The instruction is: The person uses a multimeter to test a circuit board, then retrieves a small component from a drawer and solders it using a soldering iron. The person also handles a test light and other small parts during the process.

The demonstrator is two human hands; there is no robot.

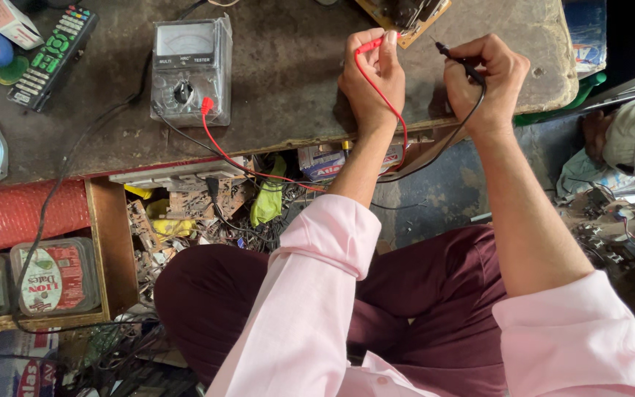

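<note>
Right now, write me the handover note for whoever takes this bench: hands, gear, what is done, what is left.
Left hand: pinches the red probe, tip at the circuit board on the far edge of the workbench.
Right hand: holds the black probe, tip in the air just short of the board.
Analog meter: stands left of the hands, both leads plugged in and running below the bench edge to the probes.
Done: meter wired, red probe placed.
Left: black probe not yet on the board; the needle is too small to read.
</note>
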